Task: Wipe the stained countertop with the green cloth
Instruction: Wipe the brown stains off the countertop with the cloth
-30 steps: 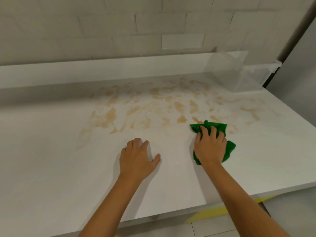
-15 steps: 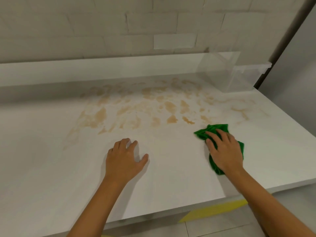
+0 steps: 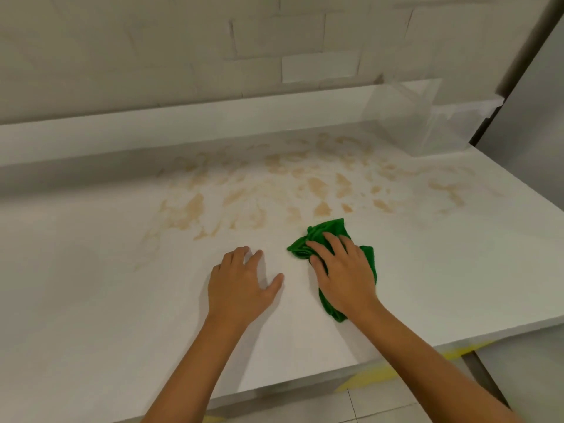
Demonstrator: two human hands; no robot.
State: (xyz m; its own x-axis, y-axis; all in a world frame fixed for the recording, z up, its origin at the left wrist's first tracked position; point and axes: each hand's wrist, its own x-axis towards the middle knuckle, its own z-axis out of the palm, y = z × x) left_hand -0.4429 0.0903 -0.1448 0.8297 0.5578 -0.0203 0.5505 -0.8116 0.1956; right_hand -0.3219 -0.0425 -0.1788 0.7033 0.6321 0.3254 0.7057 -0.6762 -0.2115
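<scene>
Green crumpled cloth (image 3: pixel 323 236) lies on the white stone countertop (image 3: pixel 91 300), just short of the nearest tan smeared stains (image 3: pixel 305 184) and roughly midway between the front edge and the low white upstand (image 3: pixel 152 132) at the back. The person's right hand (image 3: pixel 345 276) rests flat on top of it, fingers (image 3: pixel 317 251) spread and slightly curled, pressing down rather than gripping; folds of cloth poke out ahead of the fingertips and behind the wrist. The left hand (image 3: pixel 241 285) sits just beside it, palm down on bare surface, fingers splayed, holding nothing. The stains fan across the middle and back of the top, reaching toward a clear plastic box (image 3: pixel 427 117) in the far right corner. To the left the surface runs wide and unmarked. Along the front edge, yellow marking (image 3: pixel 375 374) shows on the floor below.
</scene>
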